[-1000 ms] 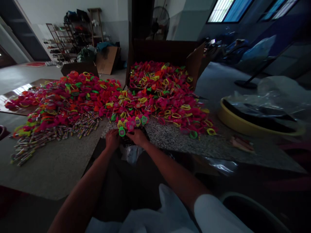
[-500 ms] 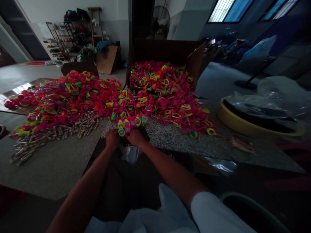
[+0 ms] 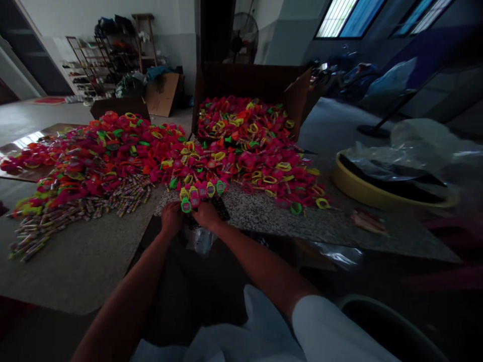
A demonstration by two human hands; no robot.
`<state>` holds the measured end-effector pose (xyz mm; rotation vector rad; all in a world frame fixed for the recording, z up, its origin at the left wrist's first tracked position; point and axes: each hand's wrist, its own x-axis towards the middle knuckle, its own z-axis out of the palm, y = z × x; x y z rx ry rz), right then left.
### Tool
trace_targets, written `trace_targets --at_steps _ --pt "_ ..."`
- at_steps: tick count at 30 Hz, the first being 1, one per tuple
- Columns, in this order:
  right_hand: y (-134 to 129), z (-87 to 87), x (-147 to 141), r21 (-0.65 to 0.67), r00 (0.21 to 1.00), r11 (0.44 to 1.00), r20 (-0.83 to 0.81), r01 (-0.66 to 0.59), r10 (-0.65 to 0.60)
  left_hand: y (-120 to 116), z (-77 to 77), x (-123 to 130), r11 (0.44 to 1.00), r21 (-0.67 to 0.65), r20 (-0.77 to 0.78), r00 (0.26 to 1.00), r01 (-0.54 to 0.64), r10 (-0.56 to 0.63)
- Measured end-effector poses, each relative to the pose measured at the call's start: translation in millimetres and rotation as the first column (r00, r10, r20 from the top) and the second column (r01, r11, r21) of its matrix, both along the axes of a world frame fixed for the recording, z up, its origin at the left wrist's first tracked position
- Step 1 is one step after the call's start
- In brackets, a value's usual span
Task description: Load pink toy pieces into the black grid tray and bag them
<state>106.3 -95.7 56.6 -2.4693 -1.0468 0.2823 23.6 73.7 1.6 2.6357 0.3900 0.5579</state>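
Note:
A green toy watch (image 3: 186, 204) stands upright between my two hands at the near edge of the stone table. My left hand (image 3: 171, 218) is closed, its fingertips at the watch's left side. From the right, the closed fingers of my right hand (image 3: 206, 216) meet the lower part of the same watch. Just behind it, a pink toy watch (image 3: 194, 196) and several yellow, pink and green ones form a row. Beneath my hands lie a dark perforated rack (image 3: 221, 208) and a clear plastic bag (image 3: 203, 241). My fingertips are partly hidden and dim.
A large heap of toy watches (image 3: 124, 146) covers the table's back, with small printed sticks (image 3: 94, 201) along its left front. More watches spill from a cardboard box (image 3: 298, 100). At right stand a yellow basin (image 3: 350, 183) holding clear plastic and a small reddish bundle (image 3: 368, 221).
The whole view has shifted slightly, with the scene sliding a little to the left. Both hands stay at the green toy watch with almost the same grip.

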Motion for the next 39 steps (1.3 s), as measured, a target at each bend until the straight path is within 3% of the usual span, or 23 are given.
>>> trace_targets --at_steps 5,13,22,26,27,29,31,33,36,39 --pt "-4.2 0.3 -2.1 0.023 0.995 0.997 0.062 -0.077 0.075 -0.2 -3.3 0.2 0.999 -0.032 0.031 0.999 -0.004 0.005" --pt "-1.7 5.3 -1.3 0.005 0.998 0.998 0.022 -0.061 0.061 -8.6 -4.3 -9.1 0.984 -0.175 0.092 0.995 -0.022 0.038" --pt "0.7 9.4 -3.5 0.002 0.997 0.998 -0.046 -0.069 0.069 -7.6 -5.7 -12.9 0.994 -0.063 0.069 0.994 0.092 -0.088" --pt "-29.3 21.0 11.6 0.141 0.974 0.975 -0.124 -0.173 0.191 0.1 -9.0 -8.9 0.992 -0.044 0.08 0.99 0.122 -0.118" --pt "-42.7 25.0 20.8 0.161 0.981 0.978 -0.124 -0.132 0.152 1.0 -9.6 -8.1 0.992 -0.042 0.077 0.99 0.122 -0.119" --pt "-71.7 32.8 46.2 0.156 0.995 0.985 -0.082 0.068 -0.056 1.4 -9.8 -7.0 0.992 -0.035 0.078 0.99 0.118 -0.115" --pt "-95.4 37.1 78.0 0.127 0.948 0.941 0.016 0.315 -0.319 0.6 -8.9 -5.8 0.995 -0.028 0.08 0.992 0.098 -0.095" --pt "-107.2 35.1 110.0 0.092 0.873 0.877 0.087 0.472 -0.479 -0.5 -7.3 -4.0 0.998 -0.023 0.074 0.995 0.065 -0.063" --pt "-102.9 22.8 145.0 -0.015 0.881 0.883 0.089 0.468 -0.465 -2.0 -5.0 -1.4 0.999 -0.012 0.063 0.998 0.032 -0.032" --pt "-89.1 9.8 159.1 -0.124 0.891 0.883 0.052 0.453 -0.45 -3.7 -3.5 -1.0 1.0 -0.003 0.053 0.998 0.023 -0.023"
